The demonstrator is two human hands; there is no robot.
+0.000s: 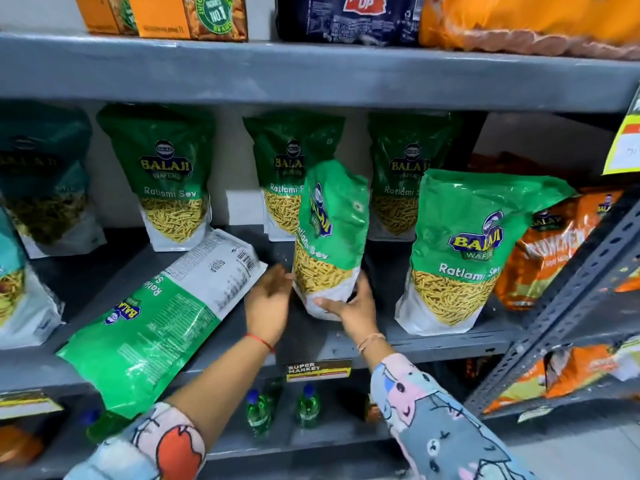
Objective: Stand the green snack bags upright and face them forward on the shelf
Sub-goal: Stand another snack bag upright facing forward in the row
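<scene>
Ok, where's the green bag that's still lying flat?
In the head view, the flat green bag lies back-side up at the shelf's front left, overhanging its edge, just left of the left hand.

A grey metal shelf (433,336) holds green snack bags labelled Ratlami Sev. Three bags stand upright at the back, facing forward: one at left (166,174), one in the middle (280,168), one at right (398,174). At the front, a bag (330,237) stands turned partly sideways; the right hand (353,306) wraps its white base while the left hand (268,299) rests open against its left side. Another front bag (460,251) stands upright to the right, facing forward. A bag (162,317) lies flat on its face at left, barcode showing, overhanging the shelf edge. Orange bags (554,244) sit at far right
</scene>
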